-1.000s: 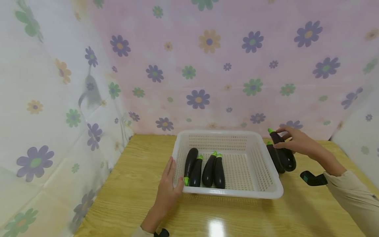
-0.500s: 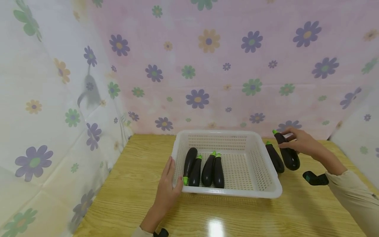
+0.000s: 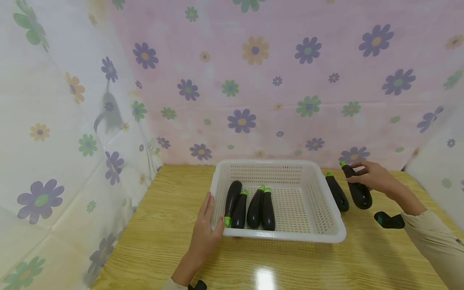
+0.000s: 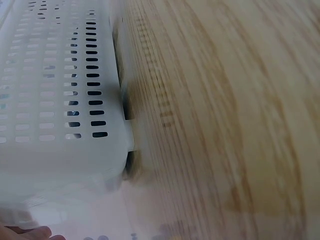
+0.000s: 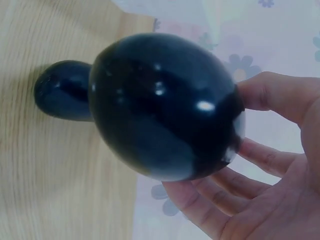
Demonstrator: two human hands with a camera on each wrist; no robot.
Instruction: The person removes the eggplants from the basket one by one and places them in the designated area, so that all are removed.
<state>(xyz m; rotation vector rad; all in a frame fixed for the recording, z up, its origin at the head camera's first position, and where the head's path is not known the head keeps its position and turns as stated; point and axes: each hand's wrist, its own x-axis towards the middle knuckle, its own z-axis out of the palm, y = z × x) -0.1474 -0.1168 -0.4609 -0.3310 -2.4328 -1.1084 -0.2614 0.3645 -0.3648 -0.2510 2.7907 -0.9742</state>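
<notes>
My right hand (image 3: pixel 375 177) pinches a dark, glossy eggplant (image 3: pixel 360 196) with a green cap, between thumb and fingers. In the right wrist view, the rounded end of this eggplant (image 5: pixel 160 115) hides part of another eggplant (image 5: pixel 62 92). That other eggplant (image 3: pixel 337 193) rests on the table beside the basket's right side. My left hand (image 3: pixel 206 229) touches the left front corner of the white plastic basket (image 3: pixel 286 237), fingers extended along its outer side. Only fingertips (image 4: pixel 37 233) of it show in the left wrist view. Several eggplants (image 3: pixel 255 207) lie side by side in the basket's left half.
The basket stands on a wood-grain table (image 3: pixel 174 193). A flower-patterned cloth (image 3: pixel 217 96) hangs behind the table, and white flowered cloth (image 3: pixel 72 161) covers the left side. A black device (image 3: pixel 389 220) sits at the right wrist.
My right hand has moved to the right with its eggplant, opening a gap from the eggplant beside the basket. My left hand and the basket stay in place.
</notes>
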